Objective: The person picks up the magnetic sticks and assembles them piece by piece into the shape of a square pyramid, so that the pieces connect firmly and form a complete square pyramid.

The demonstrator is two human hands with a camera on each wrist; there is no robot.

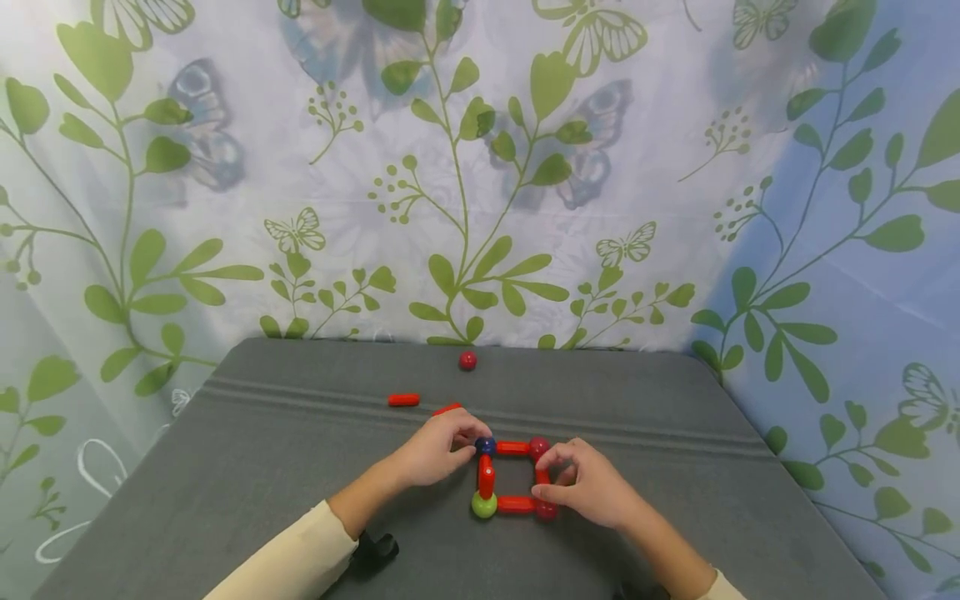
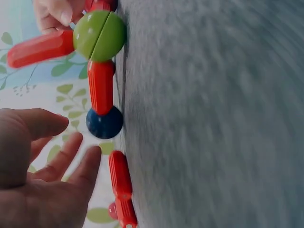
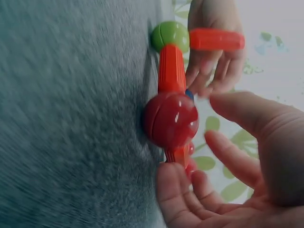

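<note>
A square of red rods joined by balls lies on the grey table. Its corners are a green ball (image 1: 483, 505), a dark blue ball (image 1: 486, 445) and two red balls, the nearer one (image 3: 171, 120) large in the right wrist view. From the green ball a further red rod (image 2: 42, 48) sticks up. Beside the blue ball is my left hand (image 1: 438, 448), fingers loosely bent and nothing held; a small gap shows in the left wrist view. My right hand (image 1: 588, 483) is spread around the square's right side, thumb and fingers apart, fingertips close to the right-hand rod.
Beyond the left hand lie a loose red rod (image 1: 403, 400) and another red rod (image 1: 447, 408), partly hidden by that hand. A single red ball (image 1: 468, 360) sits near the table's back edge. Behind the grey table (image 1: 300, 467) hangs a leaf-patterned curtain (image 1: 345, 250).
</note>
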